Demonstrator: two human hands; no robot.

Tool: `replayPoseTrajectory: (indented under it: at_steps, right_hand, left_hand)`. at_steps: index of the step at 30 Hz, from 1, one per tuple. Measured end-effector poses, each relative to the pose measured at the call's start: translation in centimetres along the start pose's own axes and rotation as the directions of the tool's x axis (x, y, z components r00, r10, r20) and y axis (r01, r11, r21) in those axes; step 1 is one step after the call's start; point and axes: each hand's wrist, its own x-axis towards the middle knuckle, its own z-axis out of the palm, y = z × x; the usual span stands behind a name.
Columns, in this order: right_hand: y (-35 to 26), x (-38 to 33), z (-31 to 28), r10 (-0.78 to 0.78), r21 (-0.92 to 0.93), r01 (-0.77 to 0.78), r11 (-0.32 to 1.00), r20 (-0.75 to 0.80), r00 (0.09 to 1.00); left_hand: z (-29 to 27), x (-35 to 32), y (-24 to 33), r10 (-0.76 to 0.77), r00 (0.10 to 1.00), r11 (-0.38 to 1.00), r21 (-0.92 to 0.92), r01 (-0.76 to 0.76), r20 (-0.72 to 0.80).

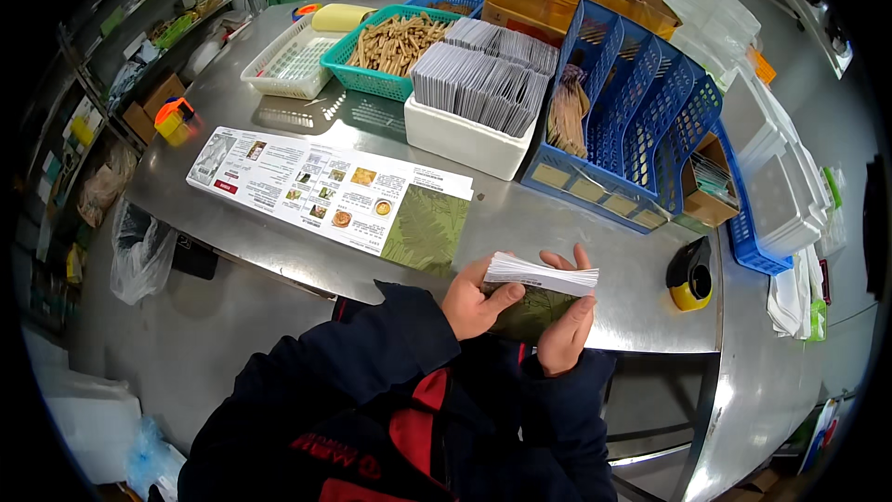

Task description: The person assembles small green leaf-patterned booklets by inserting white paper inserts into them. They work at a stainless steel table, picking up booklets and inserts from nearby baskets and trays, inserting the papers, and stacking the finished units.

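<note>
White card stack (542, 273) lies crosswise at lower centre of the frame, above the counter (557, 214) edge. Your left hand (476, 302) and right hand (567, 330) both clasp it, thumb across one end, fingers (582, 257) curled behind the other.

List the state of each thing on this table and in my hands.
Stack of white packets: held by both hands, left hand, right hand.
Long printed sheet: unfolded flat on table.
White box: full of upright packets.
Green basket: filled with brown sticks.
White basket: looks empty.
</note>
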Motion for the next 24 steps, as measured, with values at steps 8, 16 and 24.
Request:
replayPoseTrajectory:
  at_steps: [8,16,24]
  right_hand:
    - [-1.2,-0.1,-1.5,-0.258,-0.399,0.208,0.893,-0.077,0.963]
    - [-0.6,-0.8,0.9,-0.085,0.072,0.103,0.992,-0.215,0.973]
    - [0.1,-0.3,-1.8,-0.192,-0.305,0.151,0.940,-0.107,0.976]
  left_hand:
    - [0.6,-0.2,4.3,0.015,0.997,0.999,0.032,-0.018,0.070]
    - [-0.5,-1.4,1.8,-0.226,0.973,0.955,-0.188,0.231,0.048]
    - [-0.9,0.0,4.6,-0.144,0.986,0.986,-0.073,0.150,0.083]
